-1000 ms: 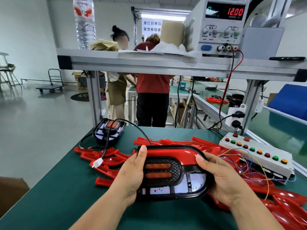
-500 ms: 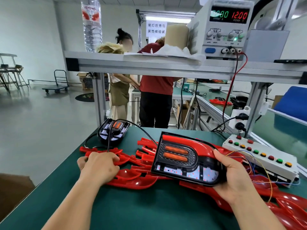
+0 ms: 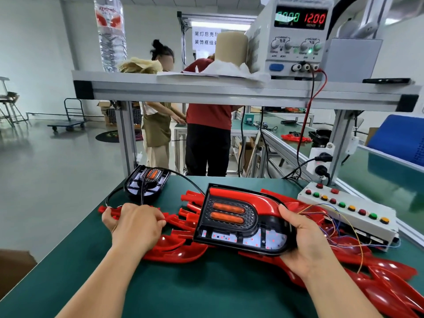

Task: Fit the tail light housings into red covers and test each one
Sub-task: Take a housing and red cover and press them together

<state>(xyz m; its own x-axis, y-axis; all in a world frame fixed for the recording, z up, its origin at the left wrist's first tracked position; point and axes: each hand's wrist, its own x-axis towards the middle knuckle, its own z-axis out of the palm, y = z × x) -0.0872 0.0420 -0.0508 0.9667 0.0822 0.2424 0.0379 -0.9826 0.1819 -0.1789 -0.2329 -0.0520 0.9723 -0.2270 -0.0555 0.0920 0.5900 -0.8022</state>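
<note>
My right hand point(image 3: 307, 244) grips the right end of a tail light housing point(image 3: 241, 219) fitted in a red cover, held tilted above the green bench; its two orange bars face me. My left hand point(image 3: 135, 223) lies curled over the pile of loose red covers point(image 3: 181, 246) at the left, by the end of a black cable point(image 3: 110, 198); what its fingers hold is hidden. That cable runs from a second black tail light housing point(image 3: 146, 182) lying at the bench's back left.
A white button box point(image 3: 348, 210) with coloured buttons and thin wires sits at the right. More red covers point(image 3: 390, 288) spread toward the front right. A power supply point(image 3: 296, 35) reading 12.00 stands on the overhead shelf point(image 3: 206, 90). Two people stand behind the bench.
My left hand let go of the assembled light and moved left onto the red covers near the cable. My right hand alone now holds the light, lifted and shifted right.
</note>
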